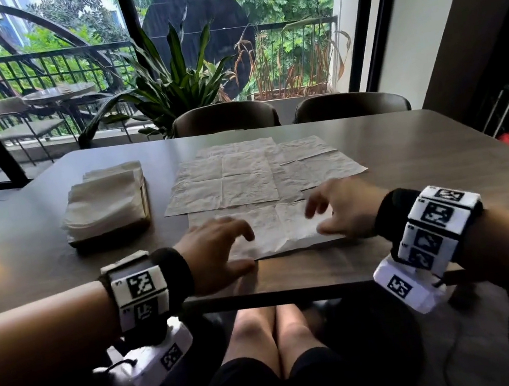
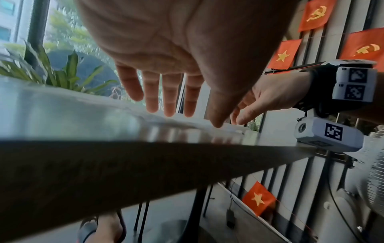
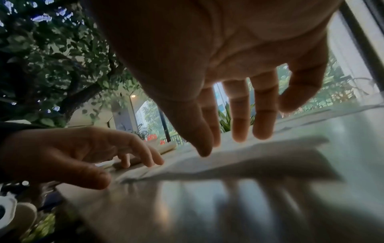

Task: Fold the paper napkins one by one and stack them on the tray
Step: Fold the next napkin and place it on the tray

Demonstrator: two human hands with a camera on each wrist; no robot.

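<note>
A wooden tray (image 1: 145, 198) at the table's left carries a stack of folded white napkins (image 1: 103, 198). Several unfolded napkins (image 1: 221, 181) lie flat and overlapping in the middle of the table. The nearest napkin (image 1: 281, 226) lies by the front edge between my hands. My left hand (image 1: 219, 252) hovers over its left side with fingers (image 2: 169, 98) straight and spread and the thumb tip at its front edge. My right hand (image 1: 329, 216) reaches over its right side, fingers (image 3: 240, 118) straight, thumb tip touching the slightly raised paper (image 3: 239, 157). Neither hand holds anything.
The dark table (image 1: 397, 204) has bare surface to the right and at the front left. Two chairs (image 1: 224, 118) stand at the far side, with a potted plant and window behind them. The table's front edge (image 2: 124, 164) runs just below my wrists.
</note>
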